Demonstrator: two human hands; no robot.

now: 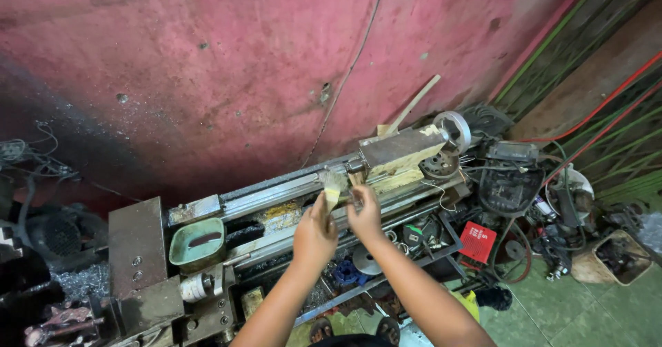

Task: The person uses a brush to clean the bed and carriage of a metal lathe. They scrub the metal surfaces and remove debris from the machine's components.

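Above a long metal lathe (289, 199) set against a red wall (241, 64), the left hand (314, 232) pinches a small yellowish paintbrush (332, 190), bristles up over the bed; just beside it, the right hand (364, 214) closes its fingertips on a small metal part (356, 197); a green tray (198, 242) sits leftward.

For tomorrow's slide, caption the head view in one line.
Left hand holds a brush beside the right hand over a lathe.
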